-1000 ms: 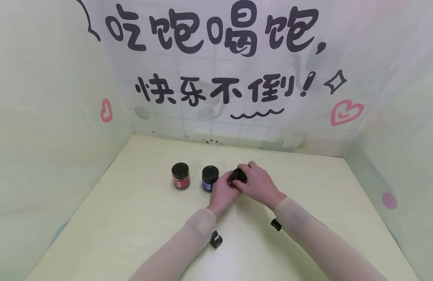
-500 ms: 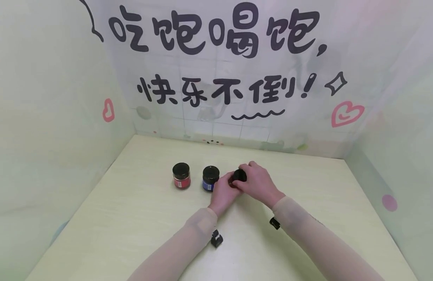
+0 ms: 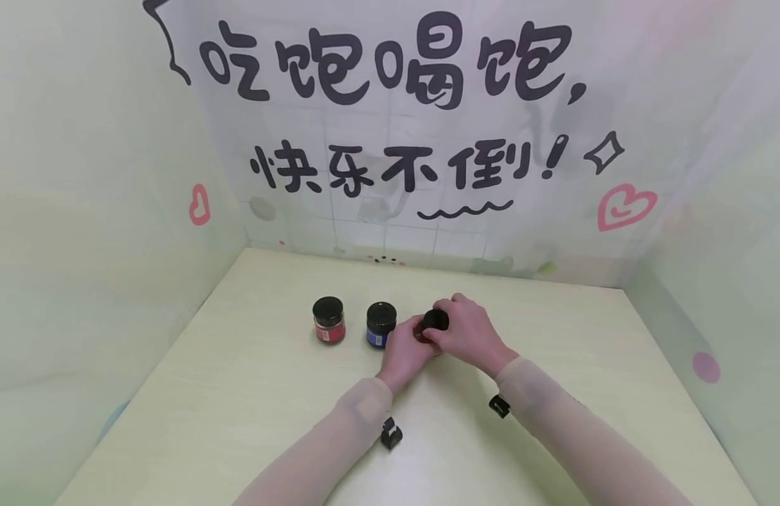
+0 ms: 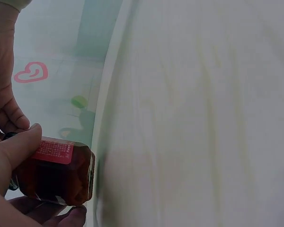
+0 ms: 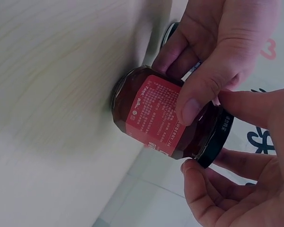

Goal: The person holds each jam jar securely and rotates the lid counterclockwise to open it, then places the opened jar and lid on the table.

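A strawberry jam jar (image 5: 154, 113) with a red label is between both hands, its base close to the tabletop. My left hand (image 3: 405, 349) grips the glass body, thumb across the label side. On the black lid (image 3: 436, 321), my right hand (image 3: 472, 332) has its fingers and thumb curled around the rim. The left wrist view shows the jar's dark red glass (image 4: 57, 177) with the left fingers beneath it. Left of the hands stand a blue-labelled jar (image 3: 381, 327), partly hidden by the left hand, and a red-labelled jar (image 3: 329, 322), both upright with black lids.
The pale wooden table (image 3: 251, 393) is bounded by a printed back wall (image 3: 365, 232) and two side walls. A black wrist mount (image 3: 391, 433) shows under the left sleeve, another black mount (image 3: 500, 405) under the right sleeve.
The head view has shifted slightly, so the scene sits a little lower. Both hands stay on the jar and its lid; the other two jars have not moved.
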Motion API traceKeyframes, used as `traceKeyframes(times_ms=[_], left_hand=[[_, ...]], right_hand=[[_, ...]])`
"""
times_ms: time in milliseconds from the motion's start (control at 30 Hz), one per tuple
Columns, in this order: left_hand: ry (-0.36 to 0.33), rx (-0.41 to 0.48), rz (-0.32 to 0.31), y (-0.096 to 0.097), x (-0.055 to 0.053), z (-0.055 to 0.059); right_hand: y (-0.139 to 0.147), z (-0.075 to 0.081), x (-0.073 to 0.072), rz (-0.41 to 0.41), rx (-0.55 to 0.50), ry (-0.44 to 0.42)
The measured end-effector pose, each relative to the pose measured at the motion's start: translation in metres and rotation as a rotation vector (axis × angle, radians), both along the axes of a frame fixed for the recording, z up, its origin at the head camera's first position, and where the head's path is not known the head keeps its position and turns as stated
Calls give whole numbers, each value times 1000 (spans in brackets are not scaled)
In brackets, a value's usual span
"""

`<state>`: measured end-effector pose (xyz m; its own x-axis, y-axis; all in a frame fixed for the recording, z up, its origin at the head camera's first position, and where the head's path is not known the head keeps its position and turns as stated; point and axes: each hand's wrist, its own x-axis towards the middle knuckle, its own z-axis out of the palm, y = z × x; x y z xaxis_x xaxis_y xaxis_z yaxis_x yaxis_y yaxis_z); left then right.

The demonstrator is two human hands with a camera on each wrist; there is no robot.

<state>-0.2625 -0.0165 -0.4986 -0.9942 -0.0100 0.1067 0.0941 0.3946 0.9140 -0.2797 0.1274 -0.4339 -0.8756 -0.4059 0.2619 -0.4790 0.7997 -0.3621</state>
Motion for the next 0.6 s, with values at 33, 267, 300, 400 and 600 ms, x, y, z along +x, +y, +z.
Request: traceKeyframes(times_ms=[33,267,300,400,600], left_hand=[[1,1,-3,0,0,1],[21,-4,-20,-2,3,5],[21,-3,-25,-3,4,5],[21,2,-42,-5,6,6],[38,23,-76,-10,10,8]], right_hand=[[0,2,0,0,-2,1],[-1,13,4,3,-22,-13],[-1,14,5,3,-22,-17],[-1,16,6,6,-25,-27],[2,20,7,13,-62,-44]])
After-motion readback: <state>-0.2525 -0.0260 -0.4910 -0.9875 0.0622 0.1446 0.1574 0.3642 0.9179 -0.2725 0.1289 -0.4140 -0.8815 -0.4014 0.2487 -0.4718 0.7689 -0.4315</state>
